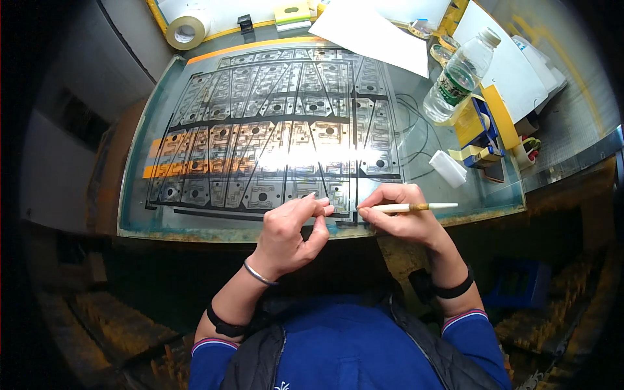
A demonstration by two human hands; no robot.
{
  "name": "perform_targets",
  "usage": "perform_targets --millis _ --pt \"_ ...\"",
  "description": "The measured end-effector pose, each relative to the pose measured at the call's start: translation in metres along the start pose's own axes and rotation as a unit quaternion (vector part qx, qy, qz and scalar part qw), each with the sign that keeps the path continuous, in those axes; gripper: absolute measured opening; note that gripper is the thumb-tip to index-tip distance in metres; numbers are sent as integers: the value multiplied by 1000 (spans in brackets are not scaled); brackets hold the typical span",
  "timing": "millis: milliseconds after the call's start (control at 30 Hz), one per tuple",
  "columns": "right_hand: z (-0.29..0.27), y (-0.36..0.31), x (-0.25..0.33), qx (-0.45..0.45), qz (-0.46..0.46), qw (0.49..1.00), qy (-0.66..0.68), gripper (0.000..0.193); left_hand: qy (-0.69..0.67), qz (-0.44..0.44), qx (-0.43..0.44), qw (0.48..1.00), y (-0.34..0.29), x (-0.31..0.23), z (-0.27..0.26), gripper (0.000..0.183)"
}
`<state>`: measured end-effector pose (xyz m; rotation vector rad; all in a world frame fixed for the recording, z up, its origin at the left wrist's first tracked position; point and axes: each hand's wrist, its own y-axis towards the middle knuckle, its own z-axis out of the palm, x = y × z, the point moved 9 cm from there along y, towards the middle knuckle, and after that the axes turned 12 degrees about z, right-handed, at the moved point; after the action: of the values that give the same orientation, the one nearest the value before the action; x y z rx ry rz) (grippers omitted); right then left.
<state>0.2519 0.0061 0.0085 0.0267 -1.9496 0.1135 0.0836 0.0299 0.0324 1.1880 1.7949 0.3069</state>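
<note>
A large transparent film sheet (279,123) printed with several black circuit-like patterns lies on a lit glass table (162,224). My right hand (403,218) grips a thin white brush (422,207) near the sheet's front right corner, its tip pointing left at the film's edge. My left hand (292,231) rests at the front edge of the film, its fingertips pressing on the sheet just left of the brush tip. A metal bangle circles my left wrist.
A plastic water bottle (460,77) stands at the right, beside a blue and yellow tape dispenser (480,133) and a small white bottle (448,168). A roll of tape (186,30) and white paper (374,32) lie at the back.
</note>
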Motion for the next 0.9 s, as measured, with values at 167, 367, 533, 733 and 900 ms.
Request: perform_targets --millis 167,367,533,733,900 --pt "5 3 -4 24 13 1000 13 9 9 -9 6 1000 -2 1 -2 5" --pt "2 -1 0 3 -10 1000 -1 9 7 -6 2 1000 -2 1 -1 5" --pt "-1 -1 -3 -30 30 999 12 9 12 4 -2 1000 0 0 -2 5" --pt "0 0 -2 -19 27 999 7 9 24 22 -11 999 0 0 -3 7" --pt "2 0 8 -8 -7 1000 -9 9 17 -13 8 1000 0 0 -4 4"
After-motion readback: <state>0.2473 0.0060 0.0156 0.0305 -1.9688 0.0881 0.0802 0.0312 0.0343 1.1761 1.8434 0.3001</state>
